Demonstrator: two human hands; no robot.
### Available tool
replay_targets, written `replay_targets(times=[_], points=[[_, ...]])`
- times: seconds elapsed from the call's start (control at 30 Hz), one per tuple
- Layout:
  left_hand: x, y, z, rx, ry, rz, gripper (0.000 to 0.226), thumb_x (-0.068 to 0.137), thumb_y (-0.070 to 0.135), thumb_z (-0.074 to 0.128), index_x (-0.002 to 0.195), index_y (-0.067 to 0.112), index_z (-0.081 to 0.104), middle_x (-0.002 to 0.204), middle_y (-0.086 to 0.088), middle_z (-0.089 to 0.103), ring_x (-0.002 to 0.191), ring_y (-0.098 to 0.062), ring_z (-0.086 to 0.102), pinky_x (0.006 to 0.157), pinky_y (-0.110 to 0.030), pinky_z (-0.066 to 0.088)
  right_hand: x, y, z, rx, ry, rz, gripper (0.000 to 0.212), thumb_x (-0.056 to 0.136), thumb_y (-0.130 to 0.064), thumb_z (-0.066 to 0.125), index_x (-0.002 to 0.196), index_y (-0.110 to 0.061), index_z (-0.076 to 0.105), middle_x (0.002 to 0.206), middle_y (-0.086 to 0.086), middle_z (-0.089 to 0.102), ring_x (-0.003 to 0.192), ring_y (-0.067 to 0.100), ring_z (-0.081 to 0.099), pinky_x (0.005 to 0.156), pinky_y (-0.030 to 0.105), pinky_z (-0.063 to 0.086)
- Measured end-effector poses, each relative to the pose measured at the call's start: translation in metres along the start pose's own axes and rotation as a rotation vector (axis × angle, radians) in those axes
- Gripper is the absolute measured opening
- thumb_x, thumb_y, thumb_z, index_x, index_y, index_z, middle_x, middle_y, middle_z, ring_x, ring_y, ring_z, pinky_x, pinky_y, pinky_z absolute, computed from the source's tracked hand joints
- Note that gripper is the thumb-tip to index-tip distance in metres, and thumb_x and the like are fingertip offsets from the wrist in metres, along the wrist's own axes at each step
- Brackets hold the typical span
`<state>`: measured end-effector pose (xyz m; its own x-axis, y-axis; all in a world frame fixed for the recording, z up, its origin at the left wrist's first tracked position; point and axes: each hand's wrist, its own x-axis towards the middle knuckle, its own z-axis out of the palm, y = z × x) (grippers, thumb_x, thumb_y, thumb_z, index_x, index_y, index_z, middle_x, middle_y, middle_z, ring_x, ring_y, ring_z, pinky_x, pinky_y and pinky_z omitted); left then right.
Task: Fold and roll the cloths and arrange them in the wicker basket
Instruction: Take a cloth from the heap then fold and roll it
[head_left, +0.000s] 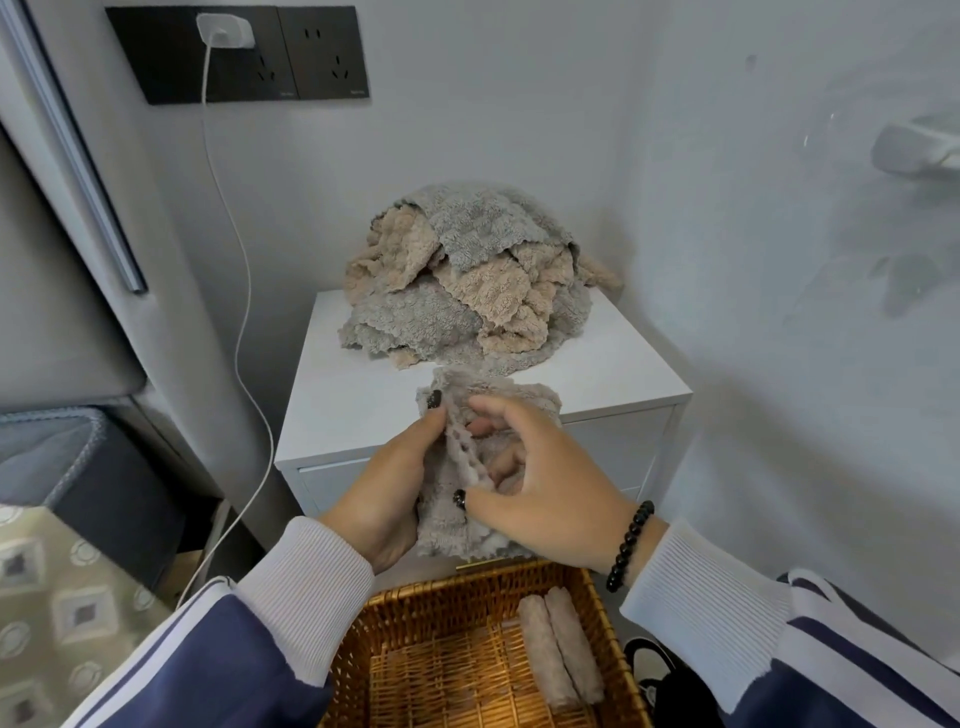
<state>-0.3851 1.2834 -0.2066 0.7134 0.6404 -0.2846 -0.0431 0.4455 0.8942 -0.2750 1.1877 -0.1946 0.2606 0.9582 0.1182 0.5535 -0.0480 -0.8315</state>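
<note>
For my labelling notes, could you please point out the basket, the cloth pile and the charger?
basket (358, 639), head view, left rim.
cloth pile (467, 280), head view, middle.
charger (224, 31), head view, plug body.

Brown woven wicker basket (358, 654) cut off at bottom edge. Right-hand fingertips (480, 428) buried in grey fluffy cloth (457, 530). White blurred obj (914, 148) upper right, unidentifiable.

Head-worn wide view, looking forward and down, close over hands (467, 483)
</note>
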Motion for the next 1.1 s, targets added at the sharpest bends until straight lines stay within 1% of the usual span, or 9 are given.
replay_targets(times=[0.1,0.23,0.47,0.67,0.73,0.8,0.87,0.97,1.1], points=[[-0.001,0.001,-0.002,-0.031,-0.005,-0.012,0.051,0.090,0.045,0.047,0.121,0.007,0.061,0.114,-0.021,0.068,0.107,-0.034,0.065,0.097,-0.047,0.048,-0.001,-0.001,0.002,0.151,-0.053,0.041,0.077,0.080,-0.008,0.065,0.144,-0.030,0.030,0.125,-0.018,0.047,0.091,0.005,0.062,0.079,0.023,0.051],[-0.001,0.003,-0.004,-0.050,0.023,-0.017,0.041,0.094,0.028,0.049,0.124,0.002,0.058,0.116,-0.027,0.065,0.101,-0.039,0.065,0.085,-0.047,0.054,0.001,-0.003,-0.003,0.406,-0.078,0.098,0.072,0.082,0.013,0.055,0.140,-0.024,0.035,0.130,-0.008,0.050,0.094,0.010,0.067,0.073,0.024,0.054],[-0.002,0.006,-0.003,-0.214,0.085,-0.010,0.028,0.099,0.025,0.045,0.112,0.008,0.063,0.107,-0.014,0.072,0.096,-0.028,0.071,0.079,-0.039,0.059,0.008,0.008,-0.026,0.228,0.450,0.231,0.047,0.082,-0.011,0.068,0.121,-0.026,0.046,0.117,-0.010,0.053,0.099,0.006,0.056,0.066,0.013,0.047],[-0.006,0.010,-0.004,-0.185,0.038,0.004,0.030,0.092,0.024,0.054,0.112,0.006,0.065,0.108,-0.016,0.071,0.096,-0.030,0.070,0.087,-0.042,0.054,0.014,0.025,-0.018,0.572,0.192,0.481,0.056,0.074,-0.029,0.079,0.120,-0.007,0.056,0.100,0.001,0.062,0.079,0.011,0.062,0.052,0.017,0.048],[-0.007,0.010,-0.003,-0.091,0.025,0.020,0.037,0.082,0.020,0.062,0.115,0.002,0.064,0.110,-0.020,0.070,0.099,-0.033,0.069,0.088,-0.044,0.055,0.013,0.029,-0.017,0.487,0.208,0.439,0.073,0.060,-0.044,0.083,0.119,-0.010,0.058,0.104,0.000,0.066,0.086,0.014,0.065,0.072,0.028,0.057],[-0.006,0.008,-0.004,-0.003,0.044,0.046,0.040,0.081,0.011,0.065,0.119,0.002,0.060,0.107,-0.018,0.071,0.096,-0.032,0.070,0.080,-0.040,0.059,0.011,0.026,-0.019,0.379,0.249,0.402,0.072,0.061,-0.043,0.084,0.120,-0.014,0.057,0.114,-0.001,0.065,0.103,0.016,0.062,0.094,0.038,0.052],[-0.004,0.005,-0.004,0.035,0.090,0.062,0.028,0.087,0.002,0.061,0.115,0.004,0.060,0.096,-0.013,0.074,0.085,-0.027,0.073,0.068,-0.034,0.060,0.010,0.024,-0.024,0.360,0.281,0.381,0.067,0.063,-0.037,0.086,0.120,-0.015,0.058,0.117,-0.004,0.064,0.109,0.015,0.059,0.098,0.039,0.048],[-0.004,0.004,-0.001,0.005,0.101,0.060,0.020,0.090,-0.001,0.056,0.109,0.006,0.060,0.089,-0.009,0.075,0.077,-0.021,0.073,0.065,-0.031,0.060,0.012,0.023,-0.032,0.414,0.343,0.382,0.081,0.047,-0.045,0.089,0.117,-0.017,0.061,0.113,0.000,0.068,0.106,0.019,0.064,0.093,0.041,0.052],[-0.004,0.005,-0.001,-0.126,0.102,0.090,0.027,0.092,-0.001,0.053,0.118,0.004,0.059,0.104,-0.015,0.072,0.086,-0.025,0.072,0.071,-0.036,0.061,0.011,0.023,-0.036,0.656,0.256,0.442,0.050,0.068,-0.018,0.084,0.112,-0.011,0.060,0.101,0.008,0.072,0.087,0.017,0.071,0.072,0.030,0.059]])
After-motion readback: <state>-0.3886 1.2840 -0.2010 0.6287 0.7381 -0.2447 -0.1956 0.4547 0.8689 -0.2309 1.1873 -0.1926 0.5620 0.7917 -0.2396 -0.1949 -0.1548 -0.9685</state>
